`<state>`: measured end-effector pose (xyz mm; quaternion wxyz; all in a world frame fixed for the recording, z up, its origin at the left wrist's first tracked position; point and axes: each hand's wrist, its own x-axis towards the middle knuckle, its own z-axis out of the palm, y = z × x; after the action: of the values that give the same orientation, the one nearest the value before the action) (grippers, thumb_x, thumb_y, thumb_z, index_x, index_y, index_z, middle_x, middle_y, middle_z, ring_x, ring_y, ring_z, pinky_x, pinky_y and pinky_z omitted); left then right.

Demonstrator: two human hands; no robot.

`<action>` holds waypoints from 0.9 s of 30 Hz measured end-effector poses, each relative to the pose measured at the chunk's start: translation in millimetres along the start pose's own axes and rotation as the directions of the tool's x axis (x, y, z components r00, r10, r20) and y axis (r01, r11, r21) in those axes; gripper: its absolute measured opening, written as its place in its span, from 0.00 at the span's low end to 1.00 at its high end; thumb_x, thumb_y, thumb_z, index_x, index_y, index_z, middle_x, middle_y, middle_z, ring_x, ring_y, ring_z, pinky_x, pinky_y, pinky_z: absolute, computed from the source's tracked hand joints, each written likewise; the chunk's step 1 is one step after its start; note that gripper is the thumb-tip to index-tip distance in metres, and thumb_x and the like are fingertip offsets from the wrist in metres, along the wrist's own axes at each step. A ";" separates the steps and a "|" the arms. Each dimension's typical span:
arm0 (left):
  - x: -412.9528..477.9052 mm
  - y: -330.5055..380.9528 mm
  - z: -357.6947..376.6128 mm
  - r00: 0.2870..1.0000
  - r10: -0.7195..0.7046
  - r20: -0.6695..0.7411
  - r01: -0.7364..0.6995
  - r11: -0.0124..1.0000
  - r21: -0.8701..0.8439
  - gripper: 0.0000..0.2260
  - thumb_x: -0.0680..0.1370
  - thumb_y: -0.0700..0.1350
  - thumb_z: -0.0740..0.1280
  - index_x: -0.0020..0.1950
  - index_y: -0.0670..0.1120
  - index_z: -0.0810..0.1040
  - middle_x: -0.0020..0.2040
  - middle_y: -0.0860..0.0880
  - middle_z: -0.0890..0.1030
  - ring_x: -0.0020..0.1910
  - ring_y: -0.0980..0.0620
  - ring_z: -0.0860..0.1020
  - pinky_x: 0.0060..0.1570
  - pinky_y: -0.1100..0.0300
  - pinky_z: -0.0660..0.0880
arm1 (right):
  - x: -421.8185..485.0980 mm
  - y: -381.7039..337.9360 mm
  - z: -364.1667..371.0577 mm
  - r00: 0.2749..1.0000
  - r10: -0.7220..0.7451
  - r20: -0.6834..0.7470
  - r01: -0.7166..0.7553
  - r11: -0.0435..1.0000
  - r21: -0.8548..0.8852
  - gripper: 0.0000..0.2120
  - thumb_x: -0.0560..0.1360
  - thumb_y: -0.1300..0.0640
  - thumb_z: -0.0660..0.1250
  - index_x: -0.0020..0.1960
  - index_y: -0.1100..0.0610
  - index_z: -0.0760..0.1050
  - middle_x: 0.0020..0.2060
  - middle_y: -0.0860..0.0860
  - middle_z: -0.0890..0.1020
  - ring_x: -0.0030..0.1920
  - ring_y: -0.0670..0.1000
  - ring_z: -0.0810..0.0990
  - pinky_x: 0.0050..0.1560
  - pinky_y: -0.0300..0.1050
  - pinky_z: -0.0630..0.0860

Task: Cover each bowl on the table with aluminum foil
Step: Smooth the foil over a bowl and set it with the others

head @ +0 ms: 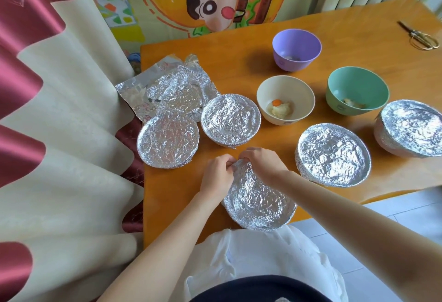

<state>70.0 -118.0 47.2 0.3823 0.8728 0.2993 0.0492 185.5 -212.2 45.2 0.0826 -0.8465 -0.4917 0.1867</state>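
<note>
Pinching the crinkled foil (241,166) at the far rim of the nearest bowl (263,225) with left hand (216,174) and right hand (260,165). Fingers of both curled tight on one raised fold of the sheet, fingertips almost meeting. Round, shallow, wrapped all over in dull silver wrinkles, sitting right under the fingers at the near edge of the smooth orange wooden table (239,62).

Just beyond the fingertips, a second wrapped bowl (230,119), foil dented flat across the mouth and folded down the sides. Left of the fingers, a third wrapped bowl (168,142) with the same creased skin. Right of the fingers, a fourth wrapped bowl (333,154); further right, a fifth wrapped bowl (411,128), taller-sided.

Beyond the fingers and to the left, a loose heap of foil sheets (172,84), some flat and shiny, some crumpled into round shapes.

Farther off, beyond and right of the fingers, three smooth matte bowls standing uncovered: cream bowl (285,86) holding pale mashed food and an orange piece, teal bowl (357,84) with a few scraps, purple bowl (296,40).

At the far right corner, well apart from both hands, gold-coloured scissors (421,36).
</note>
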 end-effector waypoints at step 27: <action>-4.4 -3.2 -1.8 0.995 -0.092 -0.040 0.092 0.996 0.002 0.05 0.77 0.36 0.66 0.51 0.40 0.80 0.45 0.46 0.82 0.40 0.54 0.76 0.41 0.66 0.71 | 10.9 -9.5 -6.2 0.992 -0.089 0.090 0.086 0.996 0.034 0.14 0.76 0.66 0.59 0.55 0.56 0.78 0.46 0.54 0.80 0.45 0.55 0.76 0.40 0.46 0.67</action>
<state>64.2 -117.7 46.9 0.3765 0.8577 0.3467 0.0482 185.2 -197.7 51.4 0.0810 -0.8134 -0.5286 0.2290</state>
